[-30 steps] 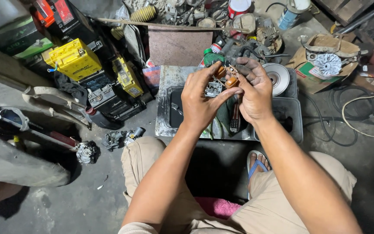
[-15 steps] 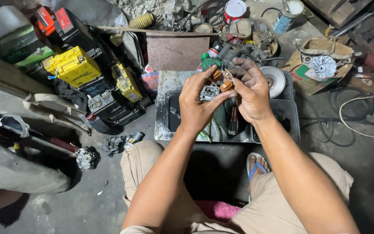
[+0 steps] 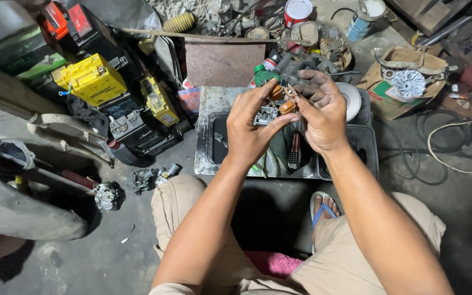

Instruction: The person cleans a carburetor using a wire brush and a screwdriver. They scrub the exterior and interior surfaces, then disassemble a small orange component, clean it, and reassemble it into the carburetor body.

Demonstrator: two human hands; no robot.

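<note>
We've got the part pinched between both hands, held in the air above the tray, over its far edge near the middle. Left hand grips the grey metal body from below and left, fingers clenched around it. Right hand closes on the copper-coloured end from the right, thumb and forefinger clamped, other fingers fanned up and loose. The part's long axis runs roughly left-low to right-high, between the two sets of fingertips. Both hands are touching it; the left carries more of it. A brush lies in the tray directly below, well apart from the fingers.
</note>
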